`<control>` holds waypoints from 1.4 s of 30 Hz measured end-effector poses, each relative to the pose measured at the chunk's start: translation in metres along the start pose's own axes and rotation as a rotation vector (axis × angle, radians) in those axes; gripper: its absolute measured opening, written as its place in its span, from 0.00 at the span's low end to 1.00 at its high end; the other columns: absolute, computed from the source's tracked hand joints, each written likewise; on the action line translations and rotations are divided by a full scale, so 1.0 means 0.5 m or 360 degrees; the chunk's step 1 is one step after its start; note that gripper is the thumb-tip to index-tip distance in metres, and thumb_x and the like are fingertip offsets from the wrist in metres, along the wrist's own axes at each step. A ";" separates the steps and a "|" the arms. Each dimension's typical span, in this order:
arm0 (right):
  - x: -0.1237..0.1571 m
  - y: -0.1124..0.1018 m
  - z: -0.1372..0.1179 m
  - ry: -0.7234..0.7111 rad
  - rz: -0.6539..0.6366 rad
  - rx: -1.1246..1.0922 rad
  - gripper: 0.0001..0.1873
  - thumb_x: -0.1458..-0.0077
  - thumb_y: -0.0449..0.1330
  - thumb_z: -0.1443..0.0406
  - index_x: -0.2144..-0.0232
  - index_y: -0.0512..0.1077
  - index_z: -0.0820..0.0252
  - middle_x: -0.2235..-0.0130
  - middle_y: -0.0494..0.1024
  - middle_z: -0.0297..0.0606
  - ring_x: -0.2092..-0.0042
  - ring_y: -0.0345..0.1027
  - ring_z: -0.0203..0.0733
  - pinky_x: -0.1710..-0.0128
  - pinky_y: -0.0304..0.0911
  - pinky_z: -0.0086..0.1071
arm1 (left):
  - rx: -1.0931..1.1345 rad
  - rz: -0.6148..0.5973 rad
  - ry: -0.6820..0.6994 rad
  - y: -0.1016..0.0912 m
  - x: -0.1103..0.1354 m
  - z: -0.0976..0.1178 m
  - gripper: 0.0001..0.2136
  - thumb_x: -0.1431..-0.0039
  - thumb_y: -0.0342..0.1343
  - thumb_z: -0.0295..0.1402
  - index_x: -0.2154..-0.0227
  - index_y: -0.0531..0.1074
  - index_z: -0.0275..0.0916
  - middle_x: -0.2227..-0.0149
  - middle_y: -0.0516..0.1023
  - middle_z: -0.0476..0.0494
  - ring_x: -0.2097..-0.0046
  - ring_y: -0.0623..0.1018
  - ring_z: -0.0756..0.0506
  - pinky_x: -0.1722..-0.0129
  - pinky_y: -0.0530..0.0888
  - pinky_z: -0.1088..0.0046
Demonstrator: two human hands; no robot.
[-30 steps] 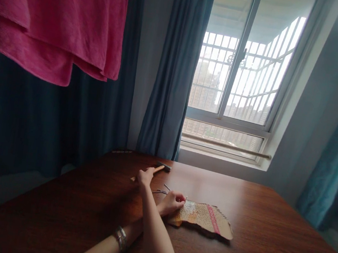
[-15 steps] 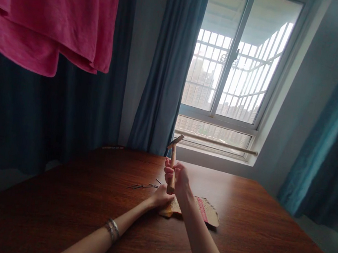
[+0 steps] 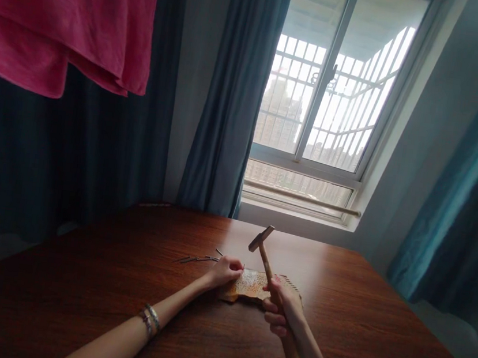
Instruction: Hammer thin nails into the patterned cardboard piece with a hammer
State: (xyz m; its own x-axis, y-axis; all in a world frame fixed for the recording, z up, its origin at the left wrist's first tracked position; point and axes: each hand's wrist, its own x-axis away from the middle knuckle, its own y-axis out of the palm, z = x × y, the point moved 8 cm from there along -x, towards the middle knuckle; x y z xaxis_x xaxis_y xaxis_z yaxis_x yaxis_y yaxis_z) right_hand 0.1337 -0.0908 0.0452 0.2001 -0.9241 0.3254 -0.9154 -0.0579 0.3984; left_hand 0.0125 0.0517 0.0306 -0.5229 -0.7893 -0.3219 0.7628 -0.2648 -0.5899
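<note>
My right hand (image 3: 284,308) is wrapped round the wooden handle of a hammer (image 3: 266,258), its metal head raised and tilted to the left. Below and left of that head, my left hand (image 3: 228,270) is closed in a pinch at the left end of a tan board (image 3: 252,285). A thin nail (image 3: 243,267) seems to stick up at its fingertips, mostly hidden. The board lies flat, dotted with small marks, with uneven edges and a reddish part toward the right. My right hand covers some of it. Several nails (image 3: 196,259) lie just beyond my left hand.
All of this rests on a brown wooden table (image 3: 202,337). Behind it are a blue curtain (image 3: 225,113) and a barred window (image 3: 319,96). A pink cloth (image 3: 67,18) hangs at upper left, and another curtain (image 3: 459,188) hangs at right.
My right hand has moved right and down with the hammer, from upright above my left hand to tilted over the board. My left hand stays at the board's left end, now more visible.
</note>
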 end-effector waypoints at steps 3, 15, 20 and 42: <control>0.019 -0.005 0.017 -0.0021 -0.0078 0.0030 0.20 0.51 0.51 0.49 0.65 0.61 0.57 0.87 0.56 0.20 0.90 0.39 0.23 0.89 0.34 0.18 | -0.0010 -0.0013 -0.0019 0.002 -0.001 -0.003 0.10 0.54 0.52 0.33 0.73 0.75 0.32 0.75 0.76 0.46 0.71 0.71 0.50 0.72 0.64 0.79; 0.081 0.016 0.036 -0.0242 -0.0081 -0.0072 0.22 0.57 0.61 0.57 0.61 0.60 0.55 0.80 0.61 0.22 0.89 0.42 0.22 0.95 0.39 0.18 | 0.0000 -0.0038 0.0000 0.010 -0.002 -0.013 0.11 0.52 0.51 0.33 0.72 0.75 0.32 0.73 0.77 0.46 0.71 0.72 0.50 0.71 0.64 0.78; 0.079 0.029 0.033 -0.0349 -0.0154 -0.0079 0.14 0.55 0.60 0.58 0.70 0.60 0.57 0.79 0.61 0.23 0.89 0.44 0.22 0.95 0.42 0.18 | 0.0004 -0.0048 0.0041 0.010 -0.003 -0.008 0.11 0.52 0.51 0.33 0.72 0.75 0.32 0.73 0.77 0.46 0.70 0.72 0.50 0.70 0.65 0.78; 0.087 0.039 0.023 -0.0408 -0.0275 -0.0174 0.12 0.52 0.59 0.59 0.70 0.61 0.58 0.79 0.61 0.23 0.89 0.41 0.21 0.95 0.40 0.18 | 0.0014 -0.0084 0.0043 0.004 0.003 0.009 0.09 0.55 0.53 0.30 0.73 0.75 0.32 0.76 0.74 0.48 0.72 0.69 0.51 0.72 0.64 0.79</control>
State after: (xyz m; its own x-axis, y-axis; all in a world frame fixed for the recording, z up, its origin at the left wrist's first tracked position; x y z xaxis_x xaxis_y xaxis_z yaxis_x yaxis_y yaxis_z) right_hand 0.1206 -0.1363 0.0573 0.2420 -0.9700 0.0241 -0.8300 -0.1941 0.5230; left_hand 0.0150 0.0477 0.0324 -0.5723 -0.7590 -0.3105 0.7372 -0.3103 -0.6003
